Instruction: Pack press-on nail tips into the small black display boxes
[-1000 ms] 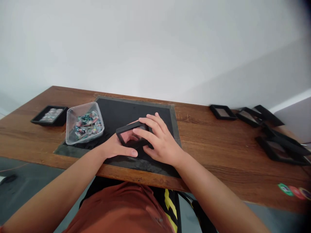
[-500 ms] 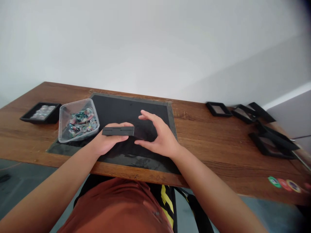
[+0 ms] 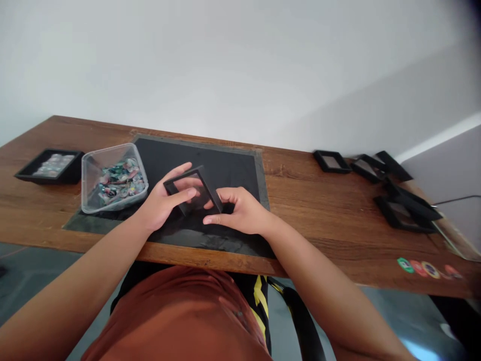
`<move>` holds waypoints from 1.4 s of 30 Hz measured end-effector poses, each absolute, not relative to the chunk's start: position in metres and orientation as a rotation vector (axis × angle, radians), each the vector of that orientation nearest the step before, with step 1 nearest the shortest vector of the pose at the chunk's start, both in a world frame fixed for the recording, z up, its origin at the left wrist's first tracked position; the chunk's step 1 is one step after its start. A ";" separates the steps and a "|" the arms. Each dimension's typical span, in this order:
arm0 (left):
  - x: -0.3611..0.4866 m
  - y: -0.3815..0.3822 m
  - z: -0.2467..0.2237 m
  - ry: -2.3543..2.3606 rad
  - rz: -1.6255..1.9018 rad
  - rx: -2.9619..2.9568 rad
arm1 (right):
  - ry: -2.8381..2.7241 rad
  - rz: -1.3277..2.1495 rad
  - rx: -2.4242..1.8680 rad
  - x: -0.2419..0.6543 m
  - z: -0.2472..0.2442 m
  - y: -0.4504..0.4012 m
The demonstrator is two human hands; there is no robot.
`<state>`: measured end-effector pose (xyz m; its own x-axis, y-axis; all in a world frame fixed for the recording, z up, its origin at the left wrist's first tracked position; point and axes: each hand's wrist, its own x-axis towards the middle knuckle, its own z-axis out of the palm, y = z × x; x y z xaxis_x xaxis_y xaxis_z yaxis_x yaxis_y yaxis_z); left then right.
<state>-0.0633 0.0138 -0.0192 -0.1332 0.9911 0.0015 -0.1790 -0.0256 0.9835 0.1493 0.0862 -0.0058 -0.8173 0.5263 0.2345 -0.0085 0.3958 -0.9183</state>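
Note:
A small black frame (image 3: pixel 208 188) with a see-through window is held tilted above the dark mat (image 3: pixel 233 170). My left hand (image 3: pixel 160 204) grips its left side, the thumb lying across the window and the fingers showing through from behind. At the lower right edge, my right hand (image 3: pixel 246 211) has its curled fingers around the frame's side, with the thumb stretched out just below. Left of the hands stands a clear plastic tub (image 3: pixel 87 175) with a heap of small colourful pieces (image 3: pixel 120 181) inside.
At the far left sits a black frame box (image 3: pixel 28 173) showing pale pieces. Several black frames (image 3: pixel 332 161) lie along the right side of the wooden table (image 3: pixel 300 210), some leaning on others. Round coloured stickers (image 3: pixel 430 269) lie near the front right edge.
The black frame has turned from edge-on to showing its window face. My right hand has come from apart and open to close on its right side. The view has shifted slightly.

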 end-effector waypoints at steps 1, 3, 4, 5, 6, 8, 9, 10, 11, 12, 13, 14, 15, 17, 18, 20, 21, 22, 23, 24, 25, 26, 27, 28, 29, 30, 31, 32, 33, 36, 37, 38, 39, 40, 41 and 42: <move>-0.063 0.015 -0.020 1.216 1.429 1.024 | -2.113 1.494 -0.447 0.149 -0.006 0.086; -0.063 0.017 -0.023 1.296 1.488 1.089 | -2.019 1.595 -0.467 0.147 -0.006 0.087; -0.064 0.017 -0.025 1.302 1.493 1.134 | -1.974 1.629 -0.477 0.147 -0.006 0.088; -0.064 0.018 -0.026 1.278 1.471 1.178 | -1.928 1.652 -0.484 0.146 -0.005 0.090; -0.065 0.018 -0.027 1.227 1.429 1.211 | -1.880 1.665 -0.487 0.146 -0.004 0.091; -0.065 0.017 -0.028 1.107 1.335 1.251 | -1.781 1.675 -0.471 0.144 -0.002 0.094; -0.065 0.017 -0.028 1.063 1.298 1.266 | -1.744 1.676 -0.457 0.144 -0.001 0.095; -0.065 0.016 -0.028 1.034 1.270 1.282 | -1.722 1.675 -0.441 0.143 -0.001 0.096; -0.064 0.016 -0.029 1.021 1.247 1.299 | -1.714 1.673 -0.423 0.142 -0.001 0.096; -0.063 0.016 -0.029 1.018 1.221 1.314 | -1.712 1.672 -0.402 0.141 -0.001 0.096; -0.063 0.015 -0.029 1.020 1.197 1.329 | -1.716 1.668 -0.383 0.140 -0.002 0.095; -0.062 0.015 -0.029 1.023 1.177 1.342 | -1.724 1.657 -0.371 0.139 -0.003 0.094; -0.061 0.016 -0.028 1.025 1.165 1.354 | -1.735 1.645 -0.366 0.139 -0.004 0.093; -0.060 0.016 -0.028 1.018 1.155 1.374 | -1.766 1.628 -0.360 0.138 -0.005 0.091; -0.060 0.016 -0.028 1.008 1.154 1.383 | -1.787 1.627 -0.354 0.138 -0.005 0.090; -0.061 0.016 -0.029 0.995 1.140 1.397 | -1.844 1.626 -0.332 0.139 -0.005 0.089; -0.061 0.016 -0.029 0.993 1.128 1.405 | -1.876 1.615 -0.320 0.140 -0.004 0.088; -0.061 0.015 -0.028 0.996 1.116 1.416 | -1.909 1.596 -0.312 0.140 -0.003 0.088; -0.060 0.015 -0.028 1.003 1.108 1.430 | -1.938 1.572 -0.304 0.141 -0.002 0.087; -0.060 0.015 -0.028 1.010 1.104 1.444 | -1.961 1.546 -0.299 0.141 -0.002 0.086; -0.059 0.014 -0.028 1.017 1.104 1.462 | -1.979 1.522 -0.296 0.141 -0.001 0.085; -0.058 0.014 -0.028 1.022 1.108 1.481 | -1.996 1.499 -0.299 0.141 -0.001 0.085; -0.057 0.014 -0.028 1.026 1.113 1.500 | -2.012 1.477 -0.302 0.141 -0.001 0.084; -0.057 0.013 -0.029 1.027 1.120 1.520 | -2.031 1.457 -0.304 0.141 -0.001 0.084; -0.057 0.013 -0.029 1.027 1.128 1.544 | -2.050 1.438 -0.305 0.141 -0.001 0.084; -0.057 0.014 -0.031 1.029 1.136 1.571 | -2.073 1.418 -0.304 0.142 -0.001 0.084; -0.057 0.014 -0.032 1.034 1.145 1.599 | -2.096 1.396 -0.298 0.142 -0.001 0.084; -0.058 0.015 -0.035 1.041 1.154 1.627 | -2.117 1.370 -0.289 0.142 0.000 0.084; -0.058 0.016 -0.037 1.053 1.165 1.654 | -2.140 1.340 -0.281 0.142 0.001 0.083; -0.059 0.017 -0.043 1.101 1.187 1.713 | -2.186 1.235 -0.263 0.143 0.003 0.083; -0.059 0.017 -0.045 1.118 1.191 1.731 | -2.197 1.205 -0.257 0.143 0.003 0.082; -0.058 0.017 -0.046 1.136 1.193 1.749 | -2.207 1.181 -0.250 0.144 0.003 0.082; -0.058 0.017 -0.046 1.155 1.198 1.767 | -2.218 1.164 -0.242 0.144 0.003 0.082; -0.057 0.017 -0.047 1.176 1.209 1.783 | -2.230 1.151 -0.235 0.143 0.002 0.081; -0.056 0.016 -0.047 1.199 1.226 1.796 | -2.242 1.137 -0.231 0.143 0.001 0.081; -0.055 0.016 -0.048 1.221 1.245 1.802 | -2.254 1.121 -0.230 0.143 0.000 0.081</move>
